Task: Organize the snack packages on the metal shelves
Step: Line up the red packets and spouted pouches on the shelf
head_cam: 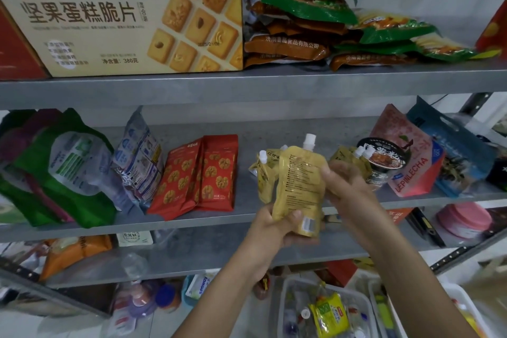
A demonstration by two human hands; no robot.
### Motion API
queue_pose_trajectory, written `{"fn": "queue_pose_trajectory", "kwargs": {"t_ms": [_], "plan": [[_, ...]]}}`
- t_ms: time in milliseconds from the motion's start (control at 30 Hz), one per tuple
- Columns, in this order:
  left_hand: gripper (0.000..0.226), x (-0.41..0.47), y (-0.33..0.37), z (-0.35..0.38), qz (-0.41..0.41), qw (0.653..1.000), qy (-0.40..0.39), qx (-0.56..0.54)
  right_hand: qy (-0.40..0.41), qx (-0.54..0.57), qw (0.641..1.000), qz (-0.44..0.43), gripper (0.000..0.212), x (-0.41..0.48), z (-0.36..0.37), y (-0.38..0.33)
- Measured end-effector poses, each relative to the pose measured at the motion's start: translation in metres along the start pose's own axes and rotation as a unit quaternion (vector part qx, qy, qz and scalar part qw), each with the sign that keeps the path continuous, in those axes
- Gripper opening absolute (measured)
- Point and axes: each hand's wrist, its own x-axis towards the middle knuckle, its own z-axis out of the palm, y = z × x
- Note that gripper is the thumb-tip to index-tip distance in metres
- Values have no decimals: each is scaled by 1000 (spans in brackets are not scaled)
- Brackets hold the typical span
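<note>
Before me, top shelf (pixel 247 85): biscuit box (pixel 123 22), stacked green and brown packets (pixel 310 5). Middle shelf (pixel 244 196): green bag (pixel 63 173), two red walnut packs (pixel 208 173), yellow spout pouches (pixel 344 158), noodle cup (pixel 384 162), pink bag (pixel 411 170).

L hand (pixel 274 230) grips the bottom of a yellow spout pouch (pixel 299 184), upright w/ white cap on top, in front of the mid shelf (pixel 164 222). R hand (pixel 348 186) seems to pinch its right edge (blurry). More yellow pouches (pixel 264 173) stand behind; red packs (pixel 203 173) to the left, black noodle bowl (pixel 384 159) to the right.

Red box (pixel 15 49) half beyond the left edge; lower bin (pixel 280 307) blurry
</note>
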Motion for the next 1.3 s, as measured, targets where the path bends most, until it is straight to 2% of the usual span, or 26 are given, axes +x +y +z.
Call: {"fn": "queue_pose_trajectory", "kwargs": {"t_ms": [67, 133, 200, 300, 400, 533, 633, 733, 800, 933, 1200, 1300], "plan": [[34, -7, 3, 5, -34, 996, -62, -61, -20, 26, 999, 28, 69, 4, -2, 0], [41, -12, 2, 9, -71, 988, -96, -100, -36, 59, 996, 50, 53, 8, -2, -2], [40, -14, 1, 9, -94, 983, -102, -119, -26, 89, 992, 80, 44, 13, -3, -1], [35, -16, 1, 6, -120, 980, -107, -118, -20, 109, 987, 115, 44, 16, -4, 5], [28, -18, 3, 4, -133, 979, -106, -113, -24, 116, 986, 117, 39, 17, -4, 7], [27, -17, 1, 3, -137, 978, -110, -111, -26, 124, 986, 106, 45, 19, -4, 8], [21, -16, -1, 3, -126, 990, -56, -43, -23, 131, 987, 86, 51, 19, -4, 12], [26, -16, -5, 5, -89, 994, -10, 60, -25, 133, 988, 69, 41, 19, -5, 14], [29, -18, -8, 9, -75, 993, 10, 88, -28, 132, 988, 68, 38, 19, -5, 14], [24, -19, -10, 13, -75, 995, 25, 60, -26, 123, 989, 81, 45, 20, -4, 13], [24, -21, -12, 12, -87, 995, 28, 35, -27, 126, 987, 91, 33, 17, -4, 15], [46, -19, -17, 10, -51, 993, 52, 97, -26, 136, 986, 92, 29, 14, -5, 15]]}}
